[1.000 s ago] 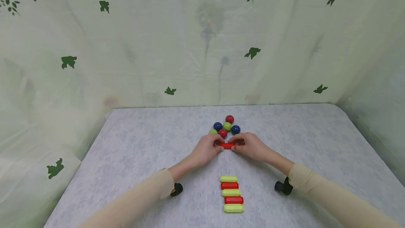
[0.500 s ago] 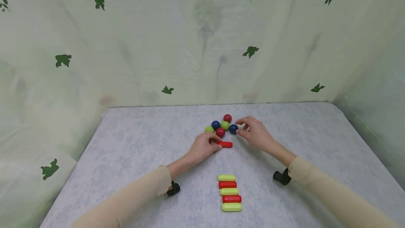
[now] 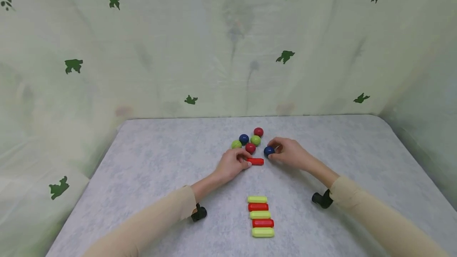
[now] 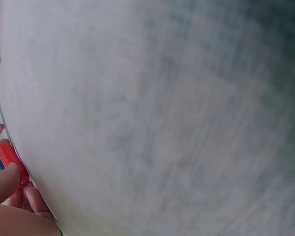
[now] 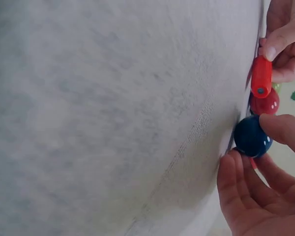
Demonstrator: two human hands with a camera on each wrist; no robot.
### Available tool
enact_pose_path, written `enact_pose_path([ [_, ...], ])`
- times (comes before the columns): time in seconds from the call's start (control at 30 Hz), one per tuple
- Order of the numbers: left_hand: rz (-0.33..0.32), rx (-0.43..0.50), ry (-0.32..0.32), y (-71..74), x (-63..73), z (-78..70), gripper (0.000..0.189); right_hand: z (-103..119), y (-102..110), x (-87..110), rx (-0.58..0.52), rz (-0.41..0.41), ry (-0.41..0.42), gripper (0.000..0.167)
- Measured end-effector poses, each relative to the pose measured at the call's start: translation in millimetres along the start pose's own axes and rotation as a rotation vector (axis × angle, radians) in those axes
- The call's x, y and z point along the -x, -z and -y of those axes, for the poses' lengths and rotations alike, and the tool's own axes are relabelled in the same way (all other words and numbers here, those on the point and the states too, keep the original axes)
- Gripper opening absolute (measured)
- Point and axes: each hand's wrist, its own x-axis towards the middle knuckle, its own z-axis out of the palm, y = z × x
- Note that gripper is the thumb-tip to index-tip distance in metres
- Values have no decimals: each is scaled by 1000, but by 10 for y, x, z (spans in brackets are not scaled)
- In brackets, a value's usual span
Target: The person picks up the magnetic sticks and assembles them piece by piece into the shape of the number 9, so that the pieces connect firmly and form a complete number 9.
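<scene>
My left hand [image 3: 230,166] pinches the left end of a red stick [image 3: 256,162], which lies crosswise on the table; the right wrist view shows a small grey dot in its end face. With thumb and fingers, my right hand [image 3: 290,154] grips a glossy dark blue ball [image 5: 251,136] just right of the stick, apart from the other balls. Behind the stick sit a red ball [image 3: 250,148], a green ball [image 3: 237,144], a second blue ball [image 3: 244,139], another green ball [image 3: 255,140] and a farther red ball [image 3: 258,131].
Nearer the front of the grey table [image 3: 160,146], several yellow-green and red sticks lie in an alternating column, among them a red stick [image 3: 262,223] and a yellow-green stick [image 3: 263,232]. A pale curtain [image 3: 200,50] with leaf prints hangs behind the table.
My right hand let go of the red stick's right end, moved back and right to the blue ball, and brought it slightly nearer, away from the cluster. My left hand stays on the stick.
</scene>
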Motion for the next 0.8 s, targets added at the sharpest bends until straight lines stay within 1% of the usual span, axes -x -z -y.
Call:
enact_pose_path([
  [0.07, -6, 1, 12, -1, 13, -1, 16, 4, -6, 68, -19, 24, -2, 35],
  [0.17, -16, 12, 27, -6, 24, -3, 15, 13, -24, 155, -49, 55, 33, 33],
  [0.3, -26, 14, 28, -14, 20, 0, 14, 11, -54, 205, -70, 54, 71, 33],
  [0.4, -3, -6, 5, -7, 22, -10, 16, -5, -66, 205, -76, 32, 58, 34],
  [0.5, 38, -59, -30, 17, 67, -32, 21, -22, -80, 198, -80, 31, 51, 35],
  [0.57, 38, -110, -73, 45, 101, -53, 21, -30, -91, 195, -83, 31, 38, 35],
  [0.63, -5, -140, -108, 84, 122, -78, 19, -40, -97, 193, -83, 31, 33, 35],
  [0.73, -120, -144, -134, 158, 94, -105, 18, -49, -102, 189, -84, 31, 29, 35],
  [0.8, -175, -137, -122, 207, 45, -104, 24, -50, -100, 186, -84, 32, 32, 35],
])
